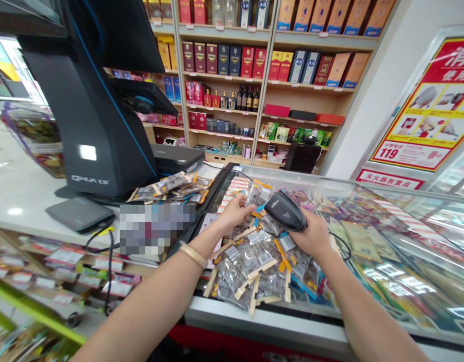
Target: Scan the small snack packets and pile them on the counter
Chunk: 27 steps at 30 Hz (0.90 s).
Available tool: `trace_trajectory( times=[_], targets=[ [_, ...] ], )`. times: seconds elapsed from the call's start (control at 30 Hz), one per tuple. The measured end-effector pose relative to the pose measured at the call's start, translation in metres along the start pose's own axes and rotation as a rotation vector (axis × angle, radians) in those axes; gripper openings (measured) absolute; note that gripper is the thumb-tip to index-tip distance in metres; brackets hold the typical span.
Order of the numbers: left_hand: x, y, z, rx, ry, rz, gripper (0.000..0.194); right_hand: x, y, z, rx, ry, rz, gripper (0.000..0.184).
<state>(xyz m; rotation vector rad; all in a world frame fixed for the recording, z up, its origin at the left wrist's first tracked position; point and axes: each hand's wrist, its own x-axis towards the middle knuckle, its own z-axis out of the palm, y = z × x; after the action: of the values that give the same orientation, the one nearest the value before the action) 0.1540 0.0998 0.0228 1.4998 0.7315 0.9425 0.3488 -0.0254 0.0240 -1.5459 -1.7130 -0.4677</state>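
My right hand (313, 234) is wrapped around a black handheld barcode scanner (284, 210), its head pointing left above the heap. With fingers pinched together, my left hand (234, 215) grips the edge of a small clear packet (254, 193) at the far side of the pile. What is inside that packet is too small to name. Beneath both hands spreads a heap of small clear packets (254, 254) with cream, orange and blue top strips and printed labels. They lie on the glass counter (371, 221). A phone-like screen (209, 221) is partly hidden by my left forearm.
At left stands a black checkout terminal (103, 115), with more packets (175, 187) by its base. A grey flat box (80, 213) with a cable lies in front. Shelves (227, 78) of boxed bottles line the back wall. Coloured packages show under the counter glass.
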Motion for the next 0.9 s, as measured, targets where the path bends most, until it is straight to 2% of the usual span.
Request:
trace_trajectory(
  times=[0.1,0.17,0.47,0.67,0.73,0.9],
  targets=[
    [0.000,0.008,-0.007,-0.275,0.114,0.008,0.030,0.001,0.001,-0.001,-0.006,0.014,0.031,0.029],
    [0.000,0.012,-0.008,-0.366,0.166,0.040,0.031,0.001,0.000,-0.002,-0.011,-0.011,0.043,0.027],
    [-0.003,0.013,-0.005,-0.372,0.126,0.093,0.033,0.003,-0.005,-0.005,0.008,-0.077,0.051,0.026],
    [-0.003,0.014,-0.001,-0.396,0.156,0.083,0.032,0.002,-0.002,-0.004,0.012,-0.040,0.048,0.028],
    [-0.003,0.017,0.000,-0.405,0.252,0.103,0.030,0.001,-0.001,-0.003,0.001,-0.039,0.046,0.025],
    [-0.001,0.024,-0.009,-0.494,0.616,0.223,0.029,0.000,0.002,-0.002,-0.012,-0.032,0.037,0.024]
  ],
)
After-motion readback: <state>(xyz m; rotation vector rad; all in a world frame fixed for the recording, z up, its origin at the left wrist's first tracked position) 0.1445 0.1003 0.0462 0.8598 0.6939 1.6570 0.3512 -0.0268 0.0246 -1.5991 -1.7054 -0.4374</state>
